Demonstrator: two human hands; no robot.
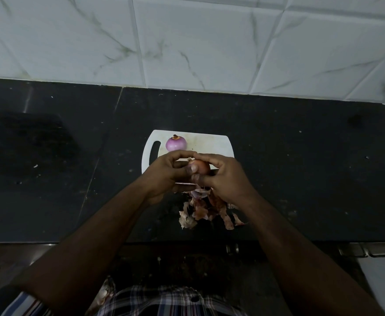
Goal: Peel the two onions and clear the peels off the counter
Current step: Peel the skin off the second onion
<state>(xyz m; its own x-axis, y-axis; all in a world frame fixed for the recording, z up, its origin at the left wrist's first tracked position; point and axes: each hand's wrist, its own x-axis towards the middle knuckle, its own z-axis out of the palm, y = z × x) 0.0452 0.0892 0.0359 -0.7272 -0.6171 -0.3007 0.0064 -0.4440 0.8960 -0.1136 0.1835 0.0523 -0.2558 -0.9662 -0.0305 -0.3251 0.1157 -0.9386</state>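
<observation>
Both arms reach forward, and the left hand (pixel 166 172) and right hand (pixel 224 176) meet just above the dark surface (pixel 301 167), fingers curled round a brown-skinned onion (pixel 201 167) held between them. A peeled purple onion (pixel 176 143) sits on the white cutting board (pixel 212 142). Loose peels (pixel 206 210) lie heaped on the surface below the hands.

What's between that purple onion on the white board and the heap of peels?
In the head view, both hands, left hand and right hand, holding the second onion, lie between the peeled onion and the peels.
</observation>
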